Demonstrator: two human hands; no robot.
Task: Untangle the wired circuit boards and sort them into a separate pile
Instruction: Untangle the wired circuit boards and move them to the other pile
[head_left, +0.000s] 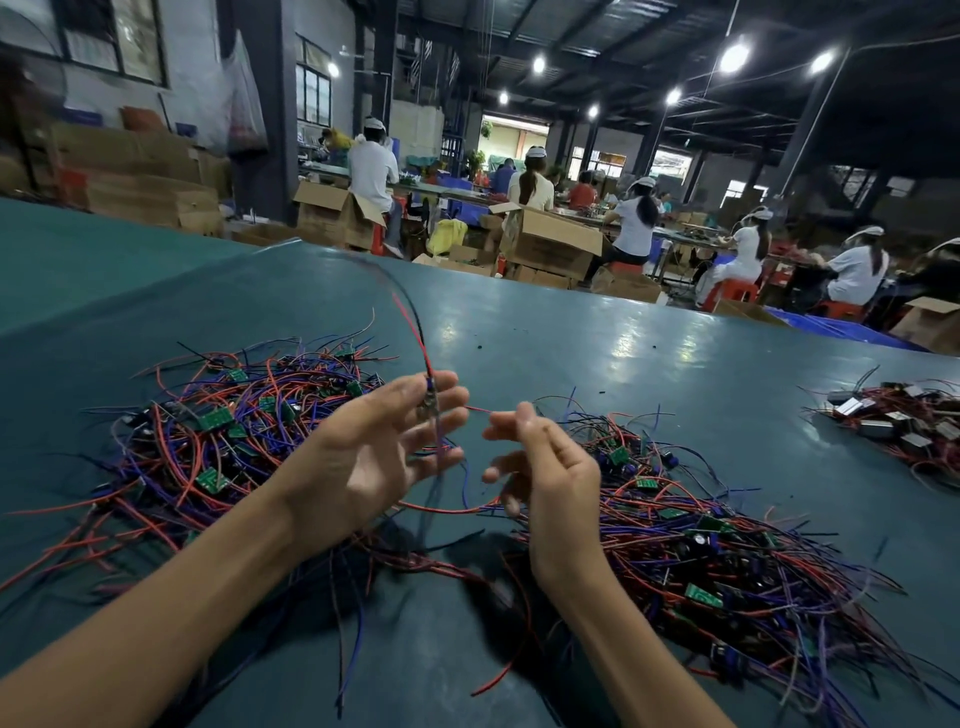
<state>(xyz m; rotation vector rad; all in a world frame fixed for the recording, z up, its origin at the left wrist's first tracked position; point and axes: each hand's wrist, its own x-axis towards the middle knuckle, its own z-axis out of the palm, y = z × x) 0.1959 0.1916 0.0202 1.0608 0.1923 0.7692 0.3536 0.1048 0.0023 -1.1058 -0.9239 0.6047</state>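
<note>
Two heaps of small green circuit boards with red, blue and black wires lie on the green table: one heap (223, 431) at the left, the other heap (717, 561) at the right. My left hand (379, 452) is raised between them, palm up, fingers spread and nearly straight. A blurred wired board (430, 402) lies against its fingertips, with its red and black wires (410, 317) swinging upward. My right hand (540, 467) hovers beside it with loosely curled fingers; a thin red wire (480, 410) runs from the board toward its thumb, but I cannot tell whether the hand pinches it.
A third pile (898, 421) of wired parts with silver metal pieces lies at the table's right edge. The green table (597, 353) stretches ahead. Beyond its far edge are cardboard boxes (550, 244) and several seated people at other benches.
</note>
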